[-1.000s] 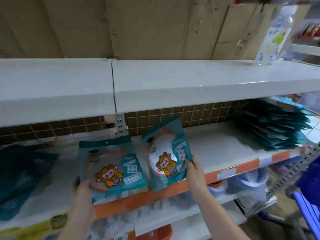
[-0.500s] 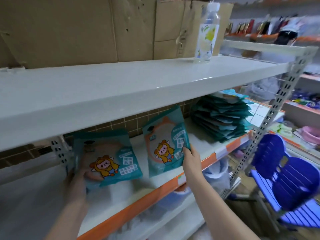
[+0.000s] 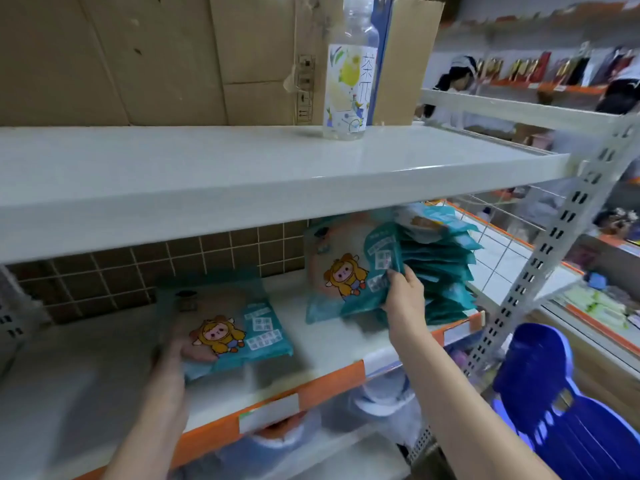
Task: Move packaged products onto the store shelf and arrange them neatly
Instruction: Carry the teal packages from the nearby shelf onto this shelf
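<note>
A white metal shelf unit (image 3: 277, 174) stands against brown wall tiles (image 3: 138, 268). Cardboard sheets (image 3: 138, 57) lean above it, and a blue plastic chair (image 3: 561, 410) sits to its right.

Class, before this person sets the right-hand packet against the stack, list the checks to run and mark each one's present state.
1. right hand grips upright packet: ok.
2. left hand holds flat packet: ok, though blurred.
3. Packet beside stack of packets: ok; contact cannot tell.
4. Stack edges neatly aligned: not ok.
5. Bare shelf between the two packets: ok.
</note>
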